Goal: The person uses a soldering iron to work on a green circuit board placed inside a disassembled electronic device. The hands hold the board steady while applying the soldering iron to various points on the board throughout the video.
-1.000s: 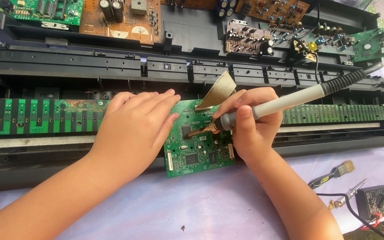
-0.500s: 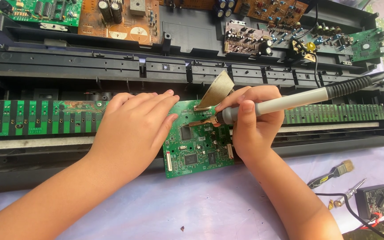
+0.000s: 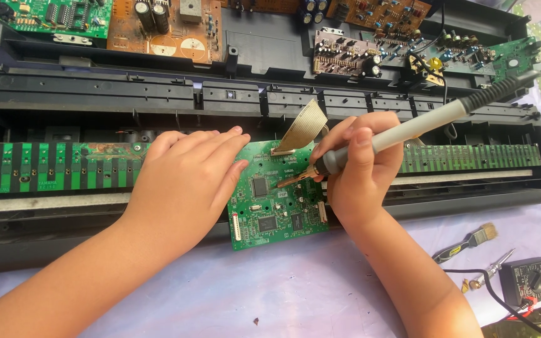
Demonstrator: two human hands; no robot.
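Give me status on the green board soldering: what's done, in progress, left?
Done: the keyboard case is open, its boards exposed. In hand: left hand presses flat on the green circuit board; right hand holds the soldering iron, tip on the board near a chip. Left: the ribbon cable remains attached; the case is unclosed.

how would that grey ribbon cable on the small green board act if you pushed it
The ribbon cable curves in a thin flat band, so it would likely flex, not resist. It looks plugged into the green board, so pushing probably strains that joint.
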